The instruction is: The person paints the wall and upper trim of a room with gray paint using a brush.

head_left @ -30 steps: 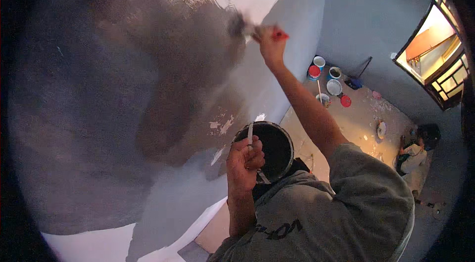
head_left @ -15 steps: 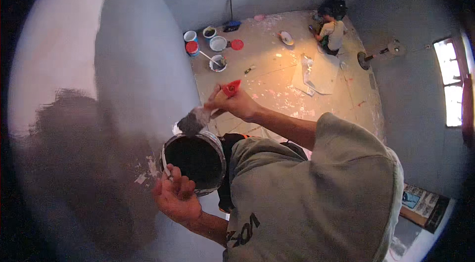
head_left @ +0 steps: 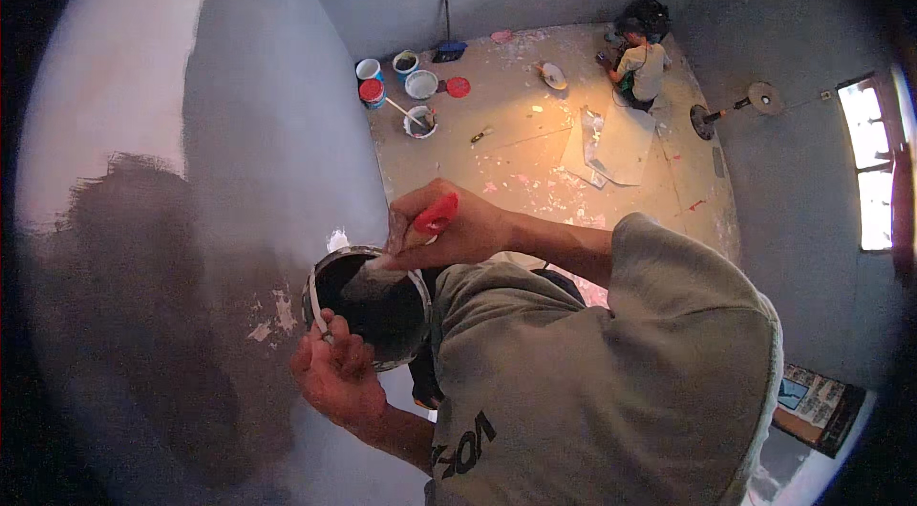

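Note:
My left hand [head_left: 344, 367] is closed around the handle of a paint bucket [head_left: 420, 345], which hangs beside the wall. Dark grey paint fills the lower part of the bucket. In my right hand [head_left: 454, 224] is a paintbrush [head_left: 437, 215] with a red-ended handle, gripped above the bucket's far right rim. Its bristle end dips into the bucket, down at the dark paint, and blurs there. On the left, the wall [head_left: 143, 315] carries a wet-looking dark patch next to lighter grey and an uncoated pale area.
Several paint tubs [head_left: 420, 84] stand on the floor by the far left corner, with a blue broom [head_left: 449, 50] behind them. A person [head_left: 642, 66] sits on the floor at the back. A standing fan [head_left: 707, 119] is by the right wall. Plastic sheets [head_left: 621, 148] lie mid-floor.
My right hand has come down toward me, lowering the paintbrush from above the far rim into the bucket. My left hand keeps its hold on the bucket, which has shifted slightly.

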The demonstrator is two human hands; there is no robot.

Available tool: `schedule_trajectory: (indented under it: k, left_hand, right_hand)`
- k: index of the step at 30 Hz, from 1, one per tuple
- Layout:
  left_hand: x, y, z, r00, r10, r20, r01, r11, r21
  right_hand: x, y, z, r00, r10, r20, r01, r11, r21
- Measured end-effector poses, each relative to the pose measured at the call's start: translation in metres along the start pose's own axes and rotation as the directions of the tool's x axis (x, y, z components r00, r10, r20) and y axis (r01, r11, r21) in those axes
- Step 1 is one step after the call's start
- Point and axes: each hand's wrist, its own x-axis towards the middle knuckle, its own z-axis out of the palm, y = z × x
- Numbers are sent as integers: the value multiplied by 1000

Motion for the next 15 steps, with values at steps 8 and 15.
schedule_trajectory:
  k: [8,15]
  left_hand:
    - [24,17,-2,998,66,1,-66,998,16]
    - [26,12,-11,993,104,-57,-99,991,90]
  right_hand:
    - [27,22,14,967,1,255,55,976,-212]
    - [35,21,22,899,89,430,155,852,-500]
